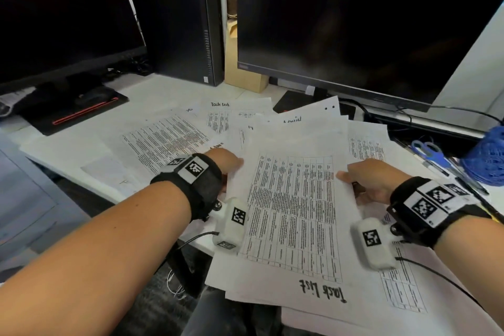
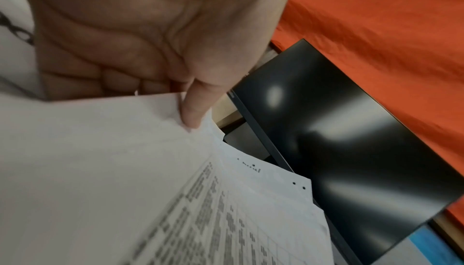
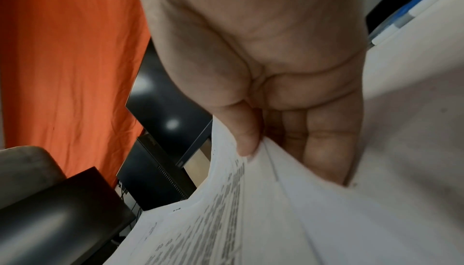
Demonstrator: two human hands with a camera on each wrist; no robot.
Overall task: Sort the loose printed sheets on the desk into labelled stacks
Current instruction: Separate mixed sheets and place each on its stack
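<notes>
The left hand (image 1: 227,163) pinches the left edge of a "Task List" sheet (image 1: 294,215), thumb on top. The sheet's long axis runs toward the person, heading nearest them, and it seems lifted just over the loose sheets (image 1: 163,139) spread on the counter (image 1: 68,150). The right hand (image 1: 373,180) pinches its right edge. Bare counter lies left; pens (image 1: 447,169) and scissors (image 1: 425,147) crowd the right.

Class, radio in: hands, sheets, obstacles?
Left hand and right hand grip sheet bundle by its sides. More sheets loose on desk. Nothing blocking.
</notes>
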